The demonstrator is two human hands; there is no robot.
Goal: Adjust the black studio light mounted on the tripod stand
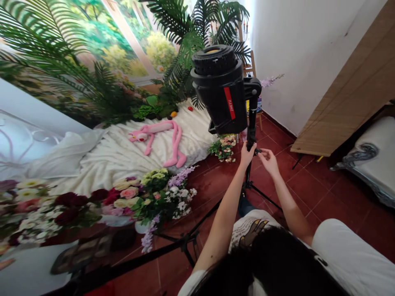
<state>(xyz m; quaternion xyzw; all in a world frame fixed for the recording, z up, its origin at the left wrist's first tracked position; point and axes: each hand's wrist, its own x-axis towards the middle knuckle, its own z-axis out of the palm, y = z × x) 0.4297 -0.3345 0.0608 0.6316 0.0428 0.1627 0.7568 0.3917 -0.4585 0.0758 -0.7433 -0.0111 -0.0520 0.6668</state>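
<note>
My left hand point(247, 155) is wrapped round the black light stand's pole point(252, 119), just below the lamp. To its right, my right hand point(268, 158) pinches a small black knob point(257, 151) on the pole's collar; the fingers partly hide it. On top of the stand sits a black studio light point(220, 94) with a red label, its round end facing up. The stand's legs point(263, 195) spread on the floor below my hands.
A second black stand point(185, 242) crosses the lower left. Artificial flowers point(126, 193) line a white cloth platform point(108, 156) holding a pink plush toy point(173, 139). Palm fronds point(197, 24) rise behind. At right are a wooden panel point(342, 82) and a white sofa point(376, 156).
</note>
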